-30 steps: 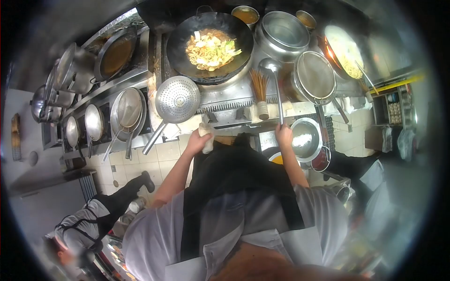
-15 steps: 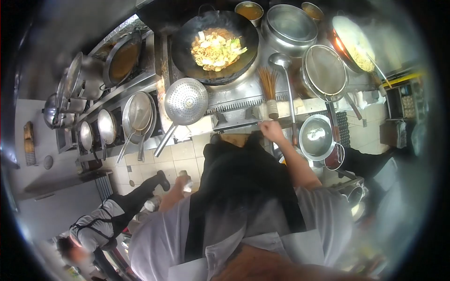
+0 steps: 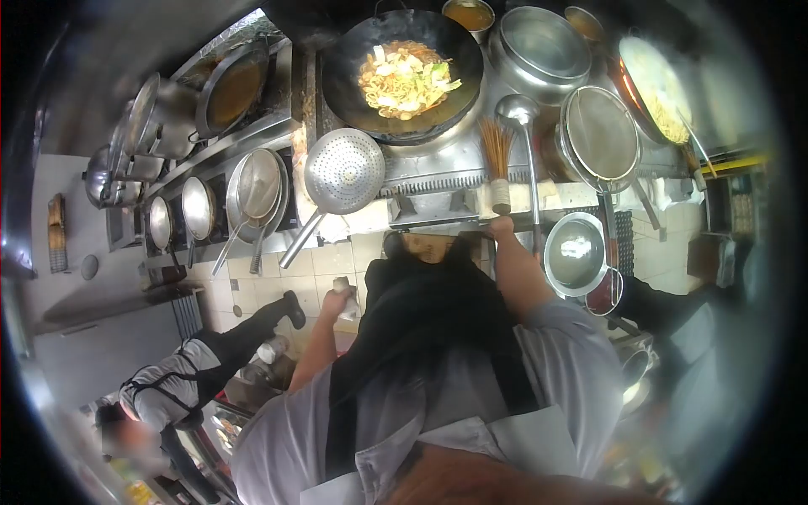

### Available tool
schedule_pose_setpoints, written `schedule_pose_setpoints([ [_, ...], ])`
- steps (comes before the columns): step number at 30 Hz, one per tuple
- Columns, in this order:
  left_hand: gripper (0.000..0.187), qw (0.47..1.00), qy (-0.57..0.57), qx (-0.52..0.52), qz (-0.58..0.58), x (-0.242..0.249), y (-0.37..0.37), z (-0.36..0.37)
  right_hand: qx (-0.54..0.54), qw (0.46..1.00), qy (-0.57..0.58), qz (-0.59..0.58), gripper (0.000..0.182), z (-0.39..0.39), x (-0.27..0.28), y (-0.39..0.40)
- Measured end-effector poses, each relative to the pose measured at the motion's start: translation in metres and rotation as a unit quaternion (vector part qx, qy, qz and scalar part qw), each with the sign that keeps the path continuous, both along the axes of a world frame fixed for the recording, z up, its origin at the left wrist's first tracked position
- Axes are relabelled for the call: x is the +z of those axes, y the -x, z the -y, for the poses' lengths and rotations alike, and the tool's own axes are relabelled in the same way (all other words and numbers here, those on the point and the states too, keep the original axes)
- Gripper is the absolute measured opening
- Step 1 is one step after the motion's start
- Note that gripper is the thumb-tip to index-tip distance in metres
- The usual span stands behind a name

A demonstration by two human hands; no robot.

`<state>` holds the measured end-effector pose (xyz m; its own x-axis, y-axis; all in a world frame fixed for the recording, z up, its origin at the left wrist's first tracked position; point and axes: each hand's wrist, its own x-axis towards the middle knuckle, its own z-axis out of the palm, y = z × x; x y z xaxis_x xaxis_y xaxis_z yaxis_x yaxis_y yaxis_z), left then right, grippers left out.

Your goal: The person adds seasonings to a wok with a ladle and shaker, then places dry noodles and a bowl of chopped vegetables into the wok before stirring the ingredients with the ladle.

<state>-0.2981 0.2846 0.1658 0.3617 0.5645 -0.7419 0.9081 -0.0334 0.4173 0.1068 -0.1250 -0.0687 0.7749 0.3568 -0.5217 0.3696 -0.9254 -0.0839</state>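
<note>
A commercial restaurant kitchen, seen from above a cook in a black apron (image 3: 421, 337). A steel wok range (image 3: 438, 168) runs across the frame, with a large black wok (image 3: 404, 76) of noodles and vegetables at its centre. Just right of the wok stand a steel pot (image 3: 543, 50) and a mesh strainer (image 3: 602, 135); a ladle (image 3: 522, 118) lies between them. Left of the wok, a perforated skimmer (image 3: 343, 172) and a row of pans (image 3: 227, 202) line the range. Below left, on the tiled floor (image 3: 328, 269), a second worker (image 3: 181, 391) bends over.
</note>
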Motion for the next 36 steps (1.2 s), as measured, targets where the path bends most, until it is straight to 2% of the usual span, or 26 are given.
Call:
schedule_pose_setpoints([
  [2,0.063,1.000,0.007,0.025,-0.008,0.007,0.003,0.004,-0.029,0.999,-0.002,-0.046,0.018,0.001,0.003,-0.005],
  [3,0.063,1.000,0.008,0.026,-0.007,0.011,0.005,0.005,-0.028,0.999,-0.002,-0.045,0.018,0.005,-0.016,-0.008],
  [4,0.064,0.999,-0.007,0.006,-0.032,0.015,0.009,0.008,-0.081,0.994,-0.030,-0.062,0.020,0.012,-0.052,-0.010],
  [6,0.066,0.998,-0.007,-0.017,-0.058,0.030,0.015,0.015,-0.133,0.986,-0.058,-0.078,0.022,0.015,-0.052,-0.015],
  [7,0.066,0.996,-0.013,-0.082,-0.045,-0.004,0.044,0.005,0.017,0.995,0.016,-0.092,0.026,0.009,-0.013,-0.019],
  [8,0.066,0.989,-0.023,-0.146,-0.029,-0.038,0.072,-0.006,0.165,0.977,0.090,-0.103,0.030,0.002,0.014,-0.021],
  [9,0.066,0.978,-0.035,-0.206,-0.011,-0.066,0.095,-0.015,0.165,0.977,0.091,-0.102,0.030,-0.001,0.021,-0.020],
  [11,0.066,0.979,0.012,-0.201,-0.030,-0.042,0.088,-0.002,0.172,0.978,0.093,-0.077,0.033,0.002,0.023,-0.018],
  [12,0.065,0.978,-0.003,-0.203,-0.040,-0.057,0.103,-0.006,0.170,0.978,0.095,-0.076,0.033,0.002,0.024,-0.018],
  [14,0.065,0.977,-0.018,-0.205,-0.049,-0.060,0.105,-0.004,0.136,0.982,0.104,-0.085,0.034,0.001,0.016,-0.018],
  [15,0.065,0.981,-0.013,-0.186,-0.052,-0.044,0.095,0.003,0.137,0.982,0.104,-0.084,0.034,0.002,0.001,-0.019],
  [17,0.066,0.985,-0.009,-0.165,-0.056,-0.029,0.078,0.007,0.046,0.992,0.072,-0.092,0.036,0.006,-0.032,-0.021],
  [18,0.065,0.984,-0.004,-0.170,-0.049,-0.029,0.073,0.006,0.047,0.992,0.072,-0.092,0.036,0.004,-0.033,-0.022],
  [20,0.065,0.984,0.001,-0.176,-0.042,-0.028,0.066,0.006,-0.060,0.989,0.061,-0.125,0.039,0.003,-0.035,-0.023],
  [23,0.064,0.979,-0.079,-0.179,-0.048,-0.030,0.054,0.005,-0.064,0.989,0.049,-0.123,0.041,0.004,-0.035,-0.021],
  [25,0.065,0.997,-0.018,-0.004,-0.079,-0.003,0.027,0.015,-0.054,0.990,0.051,-0.123,0.041,0.004,-0.037,-0.023],
  [27,0.065,0.997,0.000,-0.012,-0.070,0.037,0.002,0.026,-0.045,0.990,0.053,-0.125,0.041,0.006,-0.047,-0.022],
  [28,0.065,0.998,0.018,-0.019,-0.061,0.049,-0.005,0.030,-0.024,0.995,0.057,-0.084,0.034,0.008,-0.063,-0.019],
  [30,0.064,0.997,0.001,-0.048,-0.065,0.027,0.004,0.022,-0.005,0.997,0.060,-0.042,0.030,0.010,-0.088,-0.017],
  [32,0.062,0.995,-0.018,-0.076,-0.067,0.008,0.017,0.014,-0.091,0.994,0.048,-0.036,0.029,0.009,-0.107,-0.018],
  [34,0.061,0.985,-0.062,-0.157,-0.042,0.005,0.021,0.012,-0.100,0.993,0.044,-0.042,0.029,0.009,-0.118,-0.019],
  [35,0.061,0.985,-0.062,-0.158,-0.042,0.006,0.020,0.012,-0.106,0.992,0.041,-0.049,0.028,0.010,-0.122,-0.019],
  [36,0.061,0.993,-0.050,-0.093,-0.054,0.015,0.015,0.016,-0.107,0.992,0.041,-0.049,0.028,0.010,-0.115,-0.018],
])
